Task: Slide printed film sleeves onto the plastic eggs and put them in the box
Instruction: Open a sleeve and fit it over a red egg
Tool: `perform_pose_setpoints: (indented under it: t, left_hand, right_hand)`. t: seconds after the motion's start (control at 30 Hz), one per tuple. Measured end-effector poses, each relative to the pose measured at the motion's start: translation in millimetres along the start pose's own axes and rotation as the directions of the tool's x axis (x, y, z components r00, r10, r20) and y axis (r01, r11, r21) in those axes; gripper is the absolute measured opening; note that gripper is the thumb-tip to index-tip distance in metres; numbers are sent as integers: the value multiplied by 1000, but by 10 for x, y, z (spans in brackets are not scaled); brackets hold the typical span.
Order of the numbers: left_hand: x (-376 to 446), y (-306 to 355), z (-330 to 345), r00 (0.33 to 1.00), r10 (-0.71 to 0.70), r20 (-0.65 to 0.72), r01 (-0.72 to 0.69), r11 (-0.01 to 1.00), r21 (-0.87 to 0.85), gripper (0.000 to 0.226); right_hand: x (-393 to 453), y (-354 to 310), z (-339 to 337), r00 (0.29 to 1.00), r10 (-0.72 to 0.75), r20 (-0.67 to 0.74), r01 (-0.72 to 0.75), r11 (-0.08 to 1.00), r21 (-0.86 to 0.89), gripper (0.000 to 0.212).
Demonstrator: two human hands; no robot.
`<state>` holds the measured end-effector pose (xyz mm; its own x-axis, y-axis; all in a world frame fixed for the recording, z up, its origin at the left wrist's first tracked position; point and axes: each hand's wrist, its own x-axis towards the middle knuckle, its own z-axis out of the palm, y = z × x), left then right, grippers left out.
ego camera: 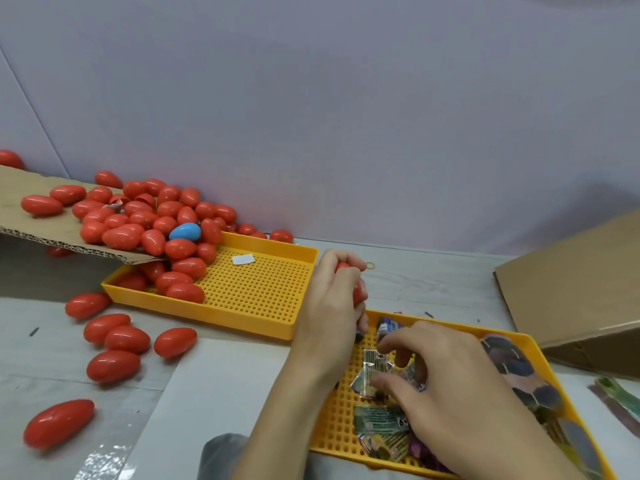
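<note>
We see many bare red plastic eggs (152,223) upper left, left hand (332,306) gripping one, right hand (450,386) pinching a printed film sleeve (375,363); most remains.

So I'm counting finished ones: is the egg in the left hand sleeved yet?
Not yet. The egg gripped in the left hand shows bare red plastic; the right hand pinches a sleeve.
</note>
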<state>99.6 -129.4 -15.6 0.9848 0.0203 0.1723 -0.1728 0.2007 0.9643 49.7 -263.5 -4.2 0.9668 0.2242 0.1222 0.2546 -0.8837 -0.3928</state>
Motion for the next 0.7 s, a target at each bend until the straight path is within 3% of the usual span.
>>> perform_pose_setpoints:
  t: [0.2,0.3,0.43,0.7]
  left_hand:
    - [2,-25,27,1000,-6,17,6,999,31,17]
    - [5,-28,60,1000,-4,21,2,997,79,16]
    - [3,-71,72,1000,-1,14,0,996,88,15]
    - [21,-170,90,999,-37,31,37,999,-10,13]
  right_hand:
    - [13,46,127,996,-54,73,52,998,26,40]
    - [29,66,171,996,-65,60,65,998,10,33]
    - [25,90,190,995,-69,66,61,991,121,14]
    - [109,186,156,978,-68,197,33,984,175,16]
